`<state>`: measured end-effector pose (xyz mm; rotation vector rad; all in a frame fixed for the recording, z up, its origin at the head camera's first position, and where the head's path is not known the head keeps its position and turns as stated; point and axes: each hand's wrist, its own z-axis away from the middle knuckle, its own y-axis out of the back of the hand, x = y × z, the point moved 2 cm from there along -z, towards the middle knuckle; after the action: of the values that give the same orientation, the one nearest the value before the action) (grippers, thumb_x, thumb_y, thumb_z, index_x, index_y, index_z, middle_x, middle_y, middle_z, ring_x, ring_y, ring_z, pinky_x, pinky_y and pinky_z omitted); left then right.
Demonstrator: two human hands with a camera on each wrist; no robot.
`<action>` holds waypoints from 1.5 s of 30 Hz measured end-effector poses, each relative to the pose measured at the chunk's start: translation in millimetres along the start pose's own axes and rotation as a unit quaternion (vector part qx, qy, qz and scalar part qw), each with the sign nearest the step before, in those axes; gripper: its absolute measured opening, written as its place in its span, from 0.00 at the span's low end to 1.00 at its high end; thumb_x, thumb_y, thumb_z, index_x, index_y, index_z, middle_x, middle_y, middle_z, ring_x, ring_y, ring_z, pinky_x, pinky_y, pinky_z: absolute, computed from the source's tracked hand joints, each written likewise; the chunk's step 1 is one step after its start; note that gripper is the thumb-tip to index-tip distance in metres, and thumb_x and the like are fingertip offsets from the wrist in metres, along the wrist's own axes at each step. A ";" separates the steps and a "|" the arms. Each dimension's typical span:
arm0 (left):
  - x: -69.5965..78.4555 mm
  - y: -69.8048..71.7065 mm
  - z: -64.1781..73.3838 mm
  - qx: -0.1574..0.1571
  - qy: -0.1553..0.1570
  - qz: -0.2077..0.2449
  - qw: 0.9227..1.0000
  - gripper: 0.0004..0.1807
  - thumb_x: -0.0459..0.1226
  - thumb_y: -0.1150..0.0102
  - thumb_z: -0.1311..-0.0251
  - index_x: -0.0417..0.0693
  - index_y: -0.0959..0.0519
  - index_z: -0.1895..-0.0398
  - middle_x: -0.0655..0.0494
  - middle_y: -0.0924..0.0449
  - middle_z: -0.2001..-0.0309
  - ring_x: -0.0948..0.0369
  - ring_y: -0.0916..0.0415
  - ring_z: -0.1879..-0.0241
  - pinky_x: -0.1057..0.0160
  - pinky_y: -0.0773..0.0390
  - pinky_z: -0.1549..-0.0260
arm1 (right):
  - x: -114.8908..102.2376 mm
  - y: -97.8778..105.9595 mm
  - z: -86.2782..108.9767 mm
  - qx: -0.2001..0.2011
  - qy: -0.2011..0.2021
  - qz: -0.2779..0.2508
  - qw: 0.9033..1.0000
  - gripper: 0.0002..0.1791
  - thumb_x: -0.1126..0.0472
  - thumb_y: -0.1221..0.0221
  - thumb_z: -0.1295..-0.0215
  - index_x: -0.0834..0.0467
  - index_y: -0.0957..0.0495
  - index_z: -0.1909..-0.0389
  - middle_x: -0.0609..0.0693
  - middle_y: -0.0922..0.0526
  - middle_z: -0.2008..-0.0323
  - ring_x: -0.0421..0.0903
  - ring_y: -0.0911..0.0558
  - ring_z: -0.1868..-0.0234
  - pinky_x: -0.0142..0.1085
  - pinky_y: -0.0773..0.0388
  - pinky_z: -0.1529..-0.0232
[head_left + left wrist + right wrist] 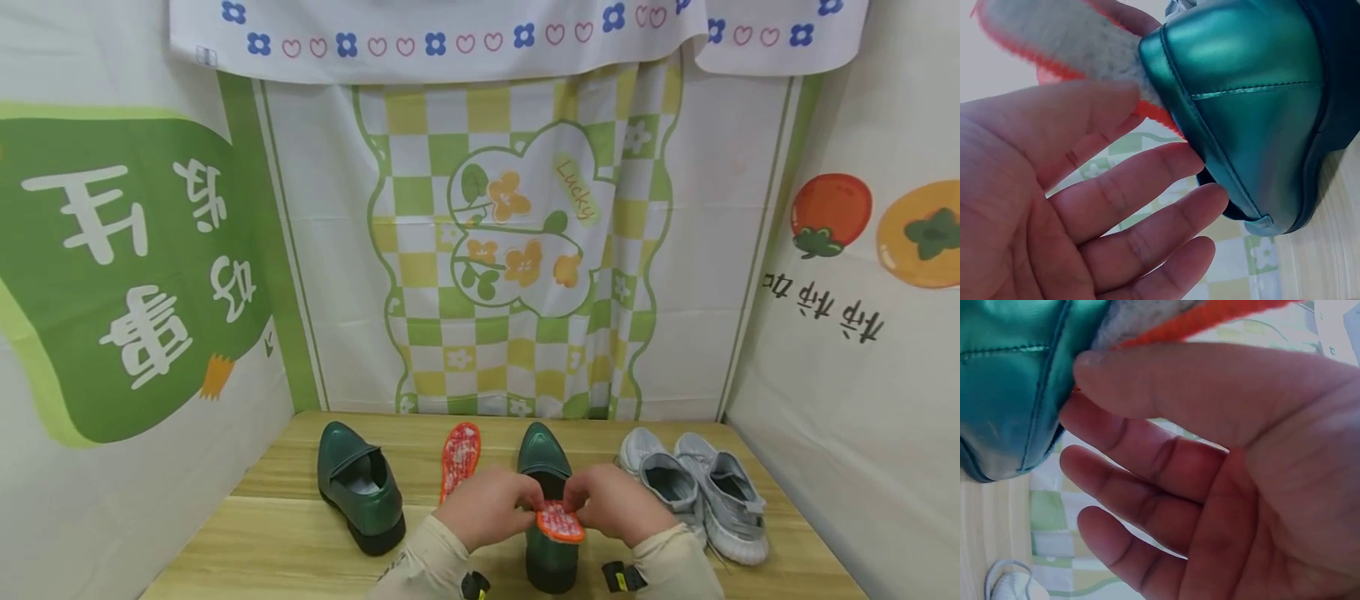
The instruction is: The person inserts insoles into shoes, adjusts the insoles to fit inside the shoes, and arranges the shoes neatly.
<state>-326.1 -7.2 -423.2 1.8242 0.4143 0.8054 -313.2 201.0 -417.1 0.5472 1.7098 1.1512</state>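
Note:
A red-patterned insole (pixel 560 522) with an orange edge sticks out of the opening of the middle green loafer (pixel 543 452), its front part hidden inside. My left hand (pixel 491 507) pinches one side of the insole between thumb and index finger. On the opposite edge, the thumb and index finger of my right hand (pixel 621 505) pinch it close to the shoe's collar. Both wrist views show the insole's pale fuzzy underside (pixel 1066 47) above the loafer's heel (pixel 1254 94). The other fingers of each hand are spread loosely beside the shoe.
The other green loafer (pixel 362 492) stands to the left on the wooden table (pixel 258 533). A second insole (pixel 460 454) lies between the loafers, partly behind my left hand. Grey sneakers (pixel 723 500) stand at the right, near my right forearm. Cloth walls enclose the back and sides.

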 end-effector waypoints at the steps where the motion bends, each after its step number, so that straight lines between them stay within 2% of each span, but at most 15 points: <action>1: 0.6 0.2 0.3 0.003 0.000 -0.002 1.000 0.08 0.36 0.29 0.40 0.62 0.10 0.62 0.77 0.13 0.66 0.77 0.23 0.67 0.73 0.22 0.63 | -0.5 0.2 0.1 0.000 0.003 0.001 1.000 0.12 0.72 0.30 0.45 0.50 0.16 0.74 0.41 0.15 0.74 0.44 0.26 0.73 0.41 0.28 0.70; 8: 0.9 -1.1 -0.3 0.015 0.001 -0.021 1.000 0.07 0.37 0.28 0.40 0.62 0.10 0.64 0.75 0.13 0.67 0.76 0.25 0.70 0.74 0.23 0.66 | -2.3 2.1 1.9 0.001 0.024 0.008 1.000 0.11 0.70 0.28 0.43 0.49 0.16 0.74 0.39 0.15 0.73 0.39 0.26 0.73 0.39 0.26 0.69; 13: -0.1 -5.7 -2.6 0.021 0.012 -0.037 0.999 0.06 0.38 0.28 0.41 0.63 0.10 0.66 0.75 0.15 0.69 0.75 0.27 0.72 0.73 0.26 0.69 | -3.2 1.8 1.8 0.003 0.013 0.009 1.000 0.11 0.70 0.29 0.42 0.50 0.15 0.74 0.41 0.14 0.73 0.41 0.25 0.73 0.40 0.25 0.69; 17: 0.3 -4.6 -1.1 0.011 0.020 -0.022 1.000 0.08 0.36 0.26 0.42 0.63 0.11 0.64 0.73 0.13 0.67 0.75 0.24 0.69 0.72 0.24 0.68 | -5.5 3.7 2.4 -0.014 -0.002 -0.004 1.000 0.11 0.72 0.30 0.44 0.51 0.15 0.73 0.42 0.14 0.72 0.44 0.24 0.71 0.43 0.24 0.67; 21: 0.9 -3.6 -0.9 0.004 0.012 -0.014 1.000 0.09 0.35 0.26 0.42 0.64 0.12 0.64 0.73 0.13 0.67 0.75 0.24 0.69 0.73 0.23 0.68 | -7.0 5.4 2.7 -0.020 0.004 -0.004 1.000 0.12 0.73 0.31 0.46 0.50 0.16 0.74 0.43 0.15 0.72 0.44 0.25 0.71 0.43 0.25 0.67; 25: 1.3 -6.1 -3.3 0.023 -0.004 -0.044 0.999 0.07 0.36 0.27 0.40 0.62 0.10 0.66 0.74 0.13 0.68 0.76 0.23 0.70 0.74 0.23 0.66 | -5.7 3.2 2.4 -0.003 0.013 0.005 1.000 0.12 0.72 0.31 0.46 0.50 0.16 0.75 0.42 0.16 0.74 0.42 0.27 0.74 0.40 0.28 0.70; 29: 2.2 -8.3 -4.0 0.036 0.004 -0.067 0.997 0.06 0.37 0.26 0.42 0.62 0.08 0.67 0.73 0.12 0.69 0.76 0.23 0.70 0.73 0.22 0.65 | -3.2 0.4 1.4 0.003 0.011 0.002 1.000 0.12 0.72 0.30 0.45 0.50 0.15 0.74 0.42 0.14 0.73 0.42 0.26 0.73 0.40 0.27 0.70; 34: 5.3 -4.1 -0.5 0.012 0.010 -0.039 0.999 0.09 0.35 0.25 0.44 0.61 0.10 0.64 0.70 0.11 0.66 0.75 0.23 0.69 0.73 0.22 0.65 | -3.5 1.0 1.4 -0.015 0.012 -0.014 1.000 0.13 0.72 0.30 0.47 0.50 0.16 0.73 0.41 0.15 0.72 0.43 0.26 0.72 0.41 0.27 0.68; 36: 6.0 -3.1 -0.1 0.008 0.009 -0.029 1.000 0.09 0.35 0.25 0.43 0.61 0.11 0.64 0.70 0.12 0.66 0.75 0.24 0.69 0.73 0.23 0.66 | -3.5 1.7 1.4 -0.019 0.013 -0.010 1.000 0.13 0.72 0.30 0.45 0.49 0.15 0.72 0.40 0.15 0.72 0.42 0.26 0.72 0.41 0.26 0.68; 42: 5.4 -7.9 -4.3 0.033 -0.001 -0.053 0.998 0.07 0.36 0.26 0.42 0.63 0.10 0.69 0.76 0.16 0.73 0.73 0.29 0.75 0.74 0.28 0.70 | -1.4 1.5 -0.1 -0.014 0.008 -0.003 1.000 0.13 0.71 0.30 0.39 0.48 0.14 0.73 0.40 0.14 0.73 0.42 0.26 0.73 0.41 0.25 0.68; 45: 6.4 -6.3 -3.7 0.025 0.007 -0.048 0.999 0.07 0.36 0.25 0.43 0.62 0.10 0.67 0.75 0.14 0.70 0.75 0.28 0.73 0.74 0.26 0.68 | -2.1 2.0 0.8 -0.014 0.012 -0.010 1.000 0.12 0.70 0.29 0.42 0.49 0.15 0.71 0.40 0.14 0.72 0.41 0.25 0.72 0.40 0.25 0.67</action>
<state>-323.5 1.8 -426.0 1.8310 0.5312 0.7477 -311.8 200.7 -414.5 0.5001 1.7137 1.1700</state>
